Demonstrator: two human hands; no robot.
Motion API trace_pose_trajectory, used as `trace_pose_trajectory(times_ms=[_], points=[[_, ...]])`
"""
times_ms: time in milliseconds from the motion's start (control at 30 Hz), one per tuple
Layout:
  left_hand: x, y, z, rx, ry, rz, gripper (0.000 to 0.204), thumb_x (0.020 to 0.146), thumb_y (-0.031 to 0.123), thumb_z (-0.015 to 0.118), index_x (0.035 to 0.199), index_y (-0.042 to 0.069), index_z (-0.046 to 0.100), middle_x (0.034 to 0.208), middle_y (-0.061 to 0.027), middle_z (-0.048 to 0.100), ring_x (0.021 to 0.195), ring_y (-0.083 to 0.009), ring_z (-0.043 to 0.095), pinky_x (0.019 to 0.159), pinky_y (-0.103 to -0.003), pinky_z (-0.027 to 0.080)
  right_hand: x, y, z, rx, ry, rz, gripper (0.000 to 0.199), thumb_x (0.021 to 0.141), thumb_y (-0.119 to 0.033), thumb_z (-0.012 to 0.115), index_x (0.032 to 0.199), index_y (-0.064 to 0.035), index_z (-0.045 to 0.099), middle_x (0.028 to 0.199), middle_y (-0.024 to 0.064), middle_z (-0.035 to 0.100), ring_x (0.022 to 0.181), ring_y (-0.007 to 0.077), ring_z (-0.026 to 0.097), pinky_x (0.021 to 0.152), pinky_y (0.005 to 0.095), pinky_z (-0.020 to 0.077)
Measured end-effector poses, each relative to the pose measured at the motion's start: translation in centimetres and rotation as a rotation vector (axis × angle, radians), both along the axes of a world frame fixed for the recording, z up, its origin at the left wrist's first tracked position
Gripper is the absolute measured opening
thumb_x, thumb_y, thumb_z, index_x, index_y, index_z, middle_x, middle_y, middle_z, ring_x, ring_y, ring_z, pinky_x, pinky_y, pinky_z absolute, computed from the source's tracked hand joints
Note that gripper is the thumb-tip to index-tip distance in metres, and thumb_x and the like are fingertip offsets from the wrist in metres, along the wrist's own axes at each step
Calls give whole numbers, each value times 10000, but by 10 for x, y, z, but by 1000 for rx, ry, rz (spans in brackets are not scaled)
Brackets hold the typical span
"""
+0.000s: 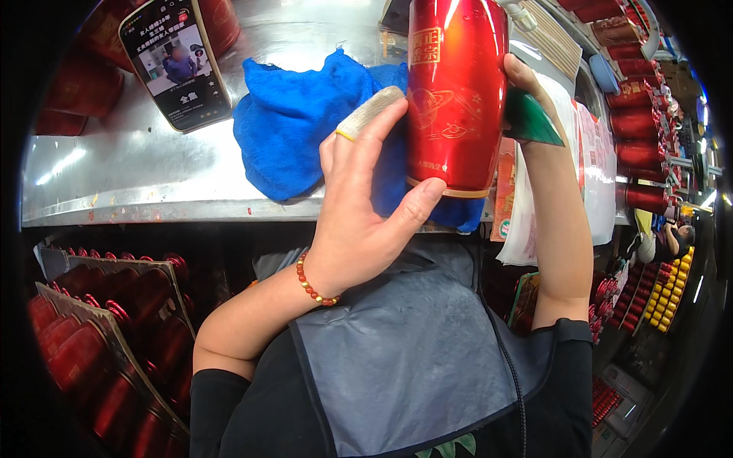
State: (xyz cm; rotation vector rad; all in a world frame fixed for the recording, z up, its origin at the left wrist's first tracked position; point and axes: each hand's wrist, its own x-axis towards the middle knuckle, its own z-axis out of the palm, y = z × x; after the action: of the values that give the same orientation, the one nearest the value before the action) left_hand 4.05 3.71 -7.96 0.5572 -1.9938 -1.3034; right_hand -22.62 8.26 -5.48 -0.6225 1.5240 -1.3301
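Observation:
A shiny red metal canister (450, 99) with gold printed designs stands nearly upright in front of me, over the blue cloth at the table's front edge. On its left side my left hand (359, 187) is spread, fingers stretched and thumb apart. Its fingertips, one under a pale finger cot (370, 112), touch the canister's side, and the thumb lies by the bottom rim. My right hand (531, 91) curls around the canister's right side, most fingers hidden behind it. A dark green flat scraper-like piece (534, 120) is tucked in that hand.
A crumpled blue cloth (286, 130) lies on the metal table (153, 183). A phone (175, 65) playing video leans against red canisters (76, 84). White plastic sheeting (599, 168) hangs at right. Racked red canisters (84, 359) stand below left, others (637, 130) at right. Another person (676, 238) works farther right.

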Motion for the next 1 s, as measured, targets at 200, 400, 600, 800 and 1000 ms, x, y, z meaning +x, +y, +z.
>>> trace_pose_trajectory(times_ms=[200, 400, 600, 800, 1000], points=[[-3, 3, 1, -11, -17, 39, 790, 867, 331, 806, 1492, 22, 434, 1455, -186, 487, 1330, -332, 399, 1144, -436, 293, 5, -2, 1, 2, 24, -10, 520, 800, -574, 793, 889, -72, 692, 660, 13, 645, 463, 54, 552, 375, 164, 342], [-2, 5, 2, 10, -16, 36, 766, 884, 309, 786, 1497, 19, 430, 1448, -179, 494, 1319, -323, 404, 1141, -429, 293, 5, -2, 2, -1, 59, 15, 566, 772, -600, 809, 898, -60, 693, 659, 16, 642, 474, 56, 566, 397, 160, 370], [15, 4, -4, -10, 41, 0, 603, 921, 193, 716, 1455, 6, 507, 1475, -186, 518, 1328, -316, 462, 1139, -411, 292, 14, -1, 6, 21, 88, -45, 633, 771, -623, 813, 1000, -45, 693, 732, 33, 680, 514, 65, 605, 409, 159, 385], [29, 10, -4, -455, 109, -13, 425, 808, -2, 716, 1232, 9, 706, 1279, -181, 677, 1132, -332, 649, 946, -401, 533, -26, -2, -24, -153, -116, 225, 653, 795, -661, 783, 1079, -80, 694, 811, 50, 721, 601, 86, 678, 413, 167, 404], [22, 4, -8, -723, 156, -88, 425, 728, 13, 716, 1148, 39, 767, 1219, -133, 710, 1150, -290, 653, 881, -369, 584, 1, -15, 8, -85, 63, 131, 637, 806, -531, 804, 1198, -54, 646, 953, 78, 731, 735, 108, 718, 573, 206, 546]])
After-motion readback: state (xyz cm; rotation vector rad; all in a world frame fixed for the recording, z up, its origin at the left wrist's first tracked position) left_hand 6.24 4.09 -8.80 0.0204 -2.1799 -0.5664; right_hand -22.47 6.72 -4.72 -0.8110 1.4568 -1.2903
